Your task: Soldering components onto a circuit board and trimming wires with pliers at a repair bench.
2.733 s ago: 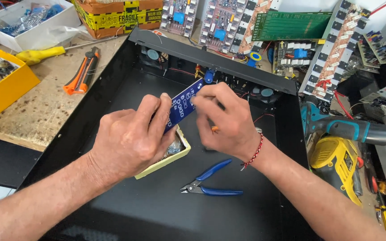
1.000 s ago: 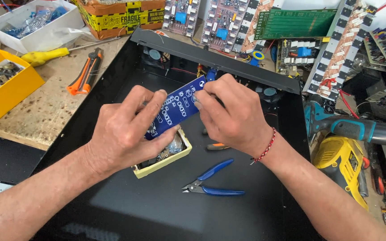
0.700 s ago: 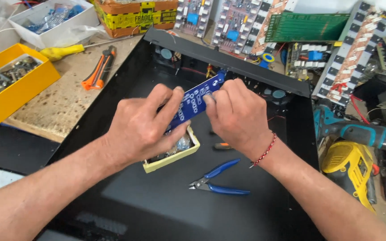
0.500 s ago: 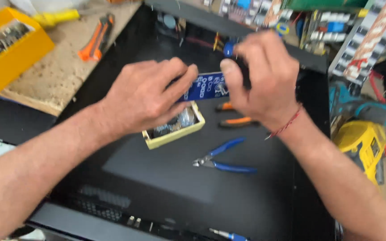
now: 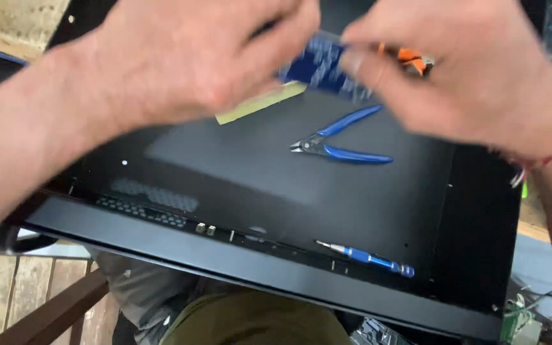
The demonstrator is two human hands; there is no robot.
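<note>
Both hands fill the top of the blurred head view, close to the camera. My left hand [image 5: 186, 57] and my right hand [image 5: 474, 70] grip a small blue circuit board [image 5: 321, 64] between them, above a black metal case [image 5: 257, 185]. A yellow-rimmed small tray [image 5: 260, 103] peeks out under my left hand. Behind my right fingers lies an orange-handled tool [image 5: 413, 59]. Blue-handled cutters [image 5: 343, 144] lie on the case floor just below the board.
A small blue screwdriver [image 5: 368, 259] lies along the case's near wall [image 5: 237, 255]. A wooden bench corner [image 5: 20, 19] shows at top left. Wooden slats [image 5: 7, 300] and my lap are below the case; wires [image 5: 531, 306] sit at bottom right.
The view has tipped down and come closer, so the hands now look large and blurred. Both hands still hold the blue board; the case's near wall and the blue screwdriver have come into view.
</note>
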